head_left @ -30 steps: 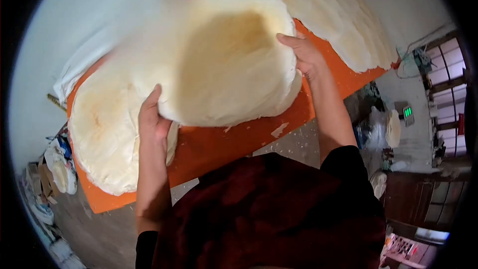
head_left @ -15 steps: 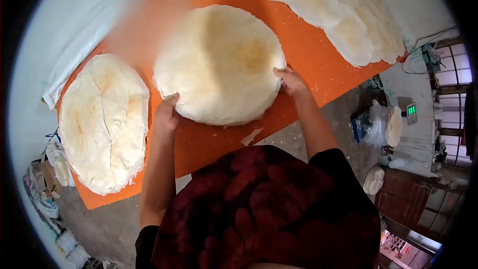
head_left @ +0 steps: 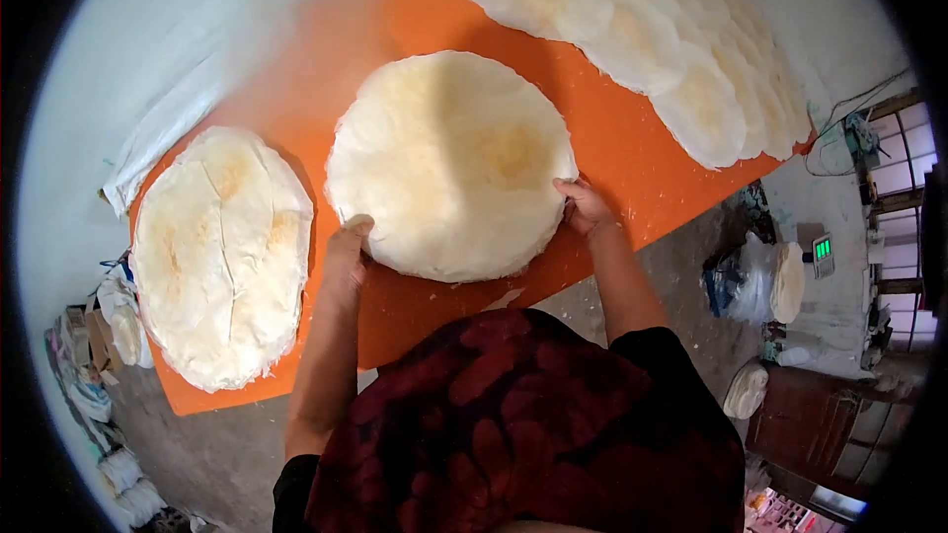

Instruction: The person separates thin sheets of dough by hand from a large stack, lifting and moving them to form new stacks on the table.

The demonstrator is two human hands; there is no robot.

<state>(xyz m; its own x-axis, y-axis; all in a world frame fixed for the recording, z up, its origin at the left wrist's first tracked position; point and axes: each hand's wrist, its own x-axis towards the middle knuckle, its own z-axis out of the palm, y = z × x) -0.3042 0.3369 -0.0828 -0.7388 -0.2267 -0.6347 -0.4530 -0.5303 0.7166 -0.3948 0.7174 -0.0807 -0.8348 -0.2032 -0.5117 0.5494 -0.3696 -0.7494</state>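
Note:
A thick round stack of thin flatbreads (head_left: 395,158), pale with a browned patch on its upper right, lies on the orange tabletop in the middle of the head view. My left hand (head_left: 348,249) grips its lower left rim, thumb on top. On the lower right rim, my right hand (head_left: 585,205) is closed the same way; the fingers beneath are mostly hidden. To the left is a second stack (head_left: 188,247), oval in view, its top sheet creased or split lengthwise. Overlapping single flatbreads (head_left: 632,35) fan out at the far right of the table.
The orange tabletop (head_left: 395,326) carries small white crumbs. White plastic sheeting (head_left: 163,133) lies along the wall at left. A scale with a green display (head_left: 823,252) stands at right, beside plastic bags (head_left: 752,281) and another round flatbread stack (head_left: 788,283). Cables (head_left: 839,128) hang nearby.
The whole view has shifted, so the table and stacks appear lower and slightly farther right. Both hands keep their grip on the middle stack's rim.

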